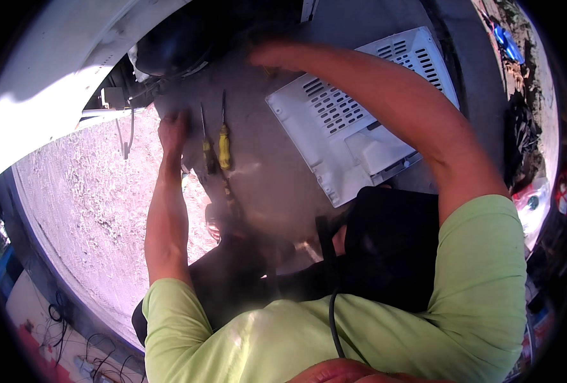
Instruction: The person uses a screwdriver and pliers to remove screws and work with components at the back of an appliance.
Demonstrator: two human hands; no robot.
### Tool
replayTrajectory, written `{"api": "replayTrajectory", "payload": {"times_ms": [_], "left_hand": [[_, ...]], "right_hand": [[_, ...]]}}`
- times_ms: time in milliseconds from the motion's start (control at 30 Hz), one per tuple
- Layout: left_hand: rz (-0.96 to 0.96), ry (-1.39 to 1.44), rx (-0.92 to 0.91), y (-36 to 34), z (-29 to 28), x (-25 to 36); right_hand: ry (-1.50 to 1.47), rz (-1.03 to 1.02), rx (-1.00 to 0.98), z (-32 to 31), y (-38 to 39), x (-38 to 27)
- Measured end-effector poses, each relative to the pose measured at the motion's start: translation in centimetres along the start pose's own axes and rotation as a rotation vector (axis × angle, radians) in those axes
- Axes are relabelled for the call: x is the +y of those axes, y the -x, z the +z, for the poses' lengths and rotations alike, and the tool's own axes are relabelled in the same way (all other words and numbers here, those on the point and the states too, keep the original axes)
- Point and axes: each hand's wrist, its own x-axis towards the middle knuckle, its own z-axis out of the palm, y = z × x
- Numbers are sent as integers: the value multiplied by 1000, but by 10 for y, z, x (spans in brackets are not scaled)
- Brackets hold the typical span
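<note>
On ground: left hand (pixel 173 129) open beside screwdrivers (pixel 223 145); right hand (pixel 267 56) blurred, grip unclear.

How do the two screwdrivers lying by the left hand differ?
The yellow-handled screwdriver is bright and lies farther from the left hand; the darker-handled screwdriver is duller and lies right beside it. The yellow one's handle looks thicker, and its shaft tip reaches higher in the picture. Both lie flat on the grey ground, nearly parallel, tips pointing away from the person.

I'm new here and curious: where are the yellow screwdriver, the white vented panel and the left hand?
Yellow screwdriver (pixel 224 148), head view, on its handle.
White vented panel (pixel 334 108), head view, on its slotted face.
Left hand (pixel 173 131), head view, on its back.
</note>
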Motion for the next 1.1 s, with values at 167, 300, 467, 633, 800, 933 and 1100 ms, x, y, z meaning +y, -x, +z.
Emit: {"api": "replayTrajectory", "payload": {"times_ms": [167, 300, 467, 633, 800, 933, 1100], "left_hand": [[12, 2, 37, -1, 0, -2], [44, -7, 59, 1, 0, 1], [29, -21, 75, 1, -1, 1], [18, 7, 63, 3, 0, 2], [0, -25, 53, 3, -5, -5], [42, -38, 25, -4, 5, 7], [-23, -4, 19, 2, -4, -6]], "right_hand": [[20, 171, -302, -29, 5, -3], [-261, 232, -232, -26, 6, 7], [-124, 166, -30, -30, 27, -28], [56, 98, 4, -28, 29, -39], [476, -16, -62, -24, 8, -33], [925, -269, -11, -23, -35, 38], [637, -138, 12, -33, -6, -7]]}}
